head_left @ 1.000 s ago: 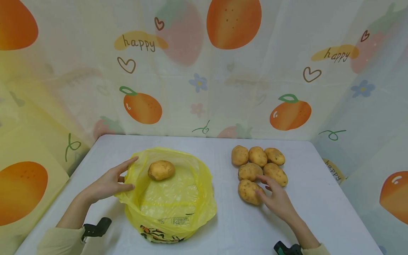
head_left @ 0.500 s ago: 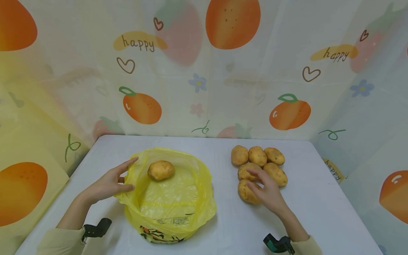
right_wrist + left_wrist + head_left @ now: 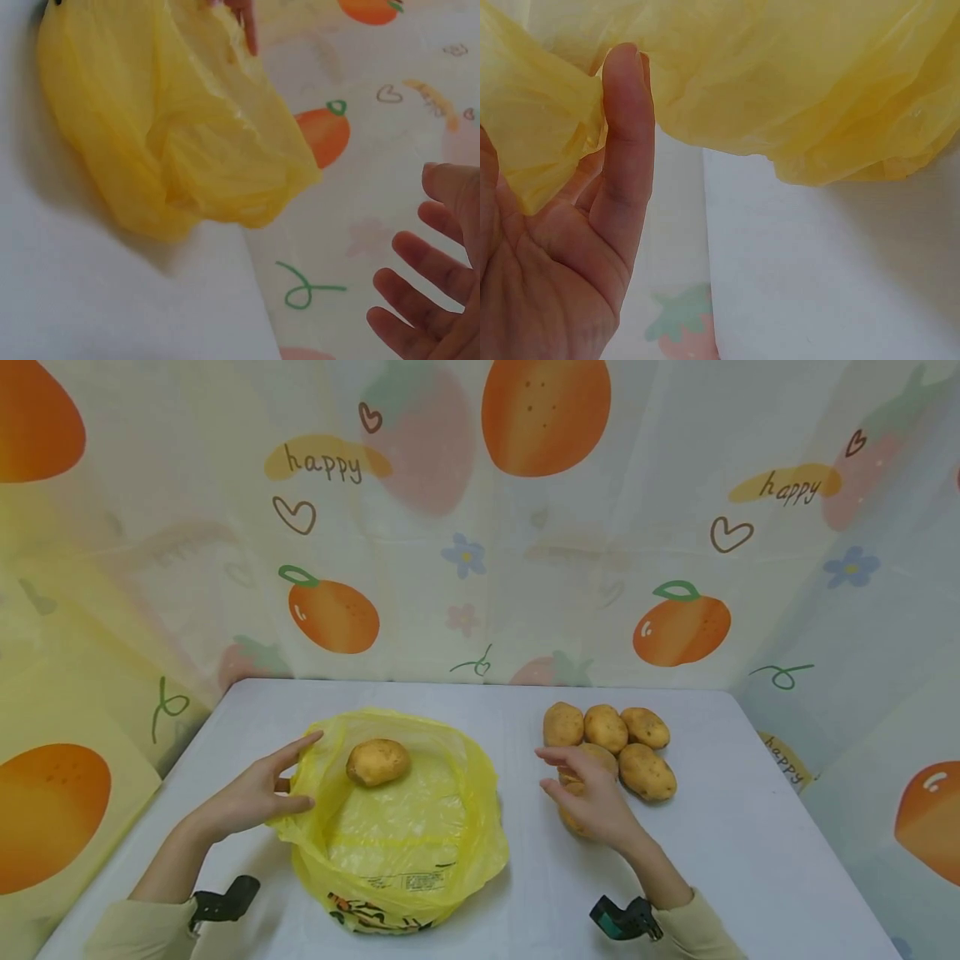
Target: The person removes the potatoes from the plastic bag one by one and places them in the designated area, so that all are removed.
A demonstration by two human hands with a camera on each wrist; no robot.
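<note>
A yellow plastic bag (image 3: pixel 318 860) stands with its mouth wide on the left half of the table. One potato (image 3: pixel 378 762) lies inside it, near the far side. My left hand (image 3: pixel 251 793) holds the bag's left rim, and in the left wrist view the thin plastic passes between thumb and fingers. To the right of the bag, my right hand (image 3: pixel 600 802) hovers over the near potatoes with fingers spread and nothing in them. It partly covers the nearest potato (image 3: pixel 573 821) and the one behind it. Beside them sits another potato (image 3: pixel 647 772), fully visible.
Three more potatoes form the back row of the group, among them a rounded one (image 3: pixel 563 725). The white table (image 3: pixel 525 902) ends at a fruit-printed cloth (image 3: pixel 540 560) hanging behind and at both sides. Bare tabletop separates bag and potatoes.
My right hand has moved left, from the right side of the nearest potato to above the group's left edge, its fingers empty throughout. The left hand and the bag have stayed in place.
</note>
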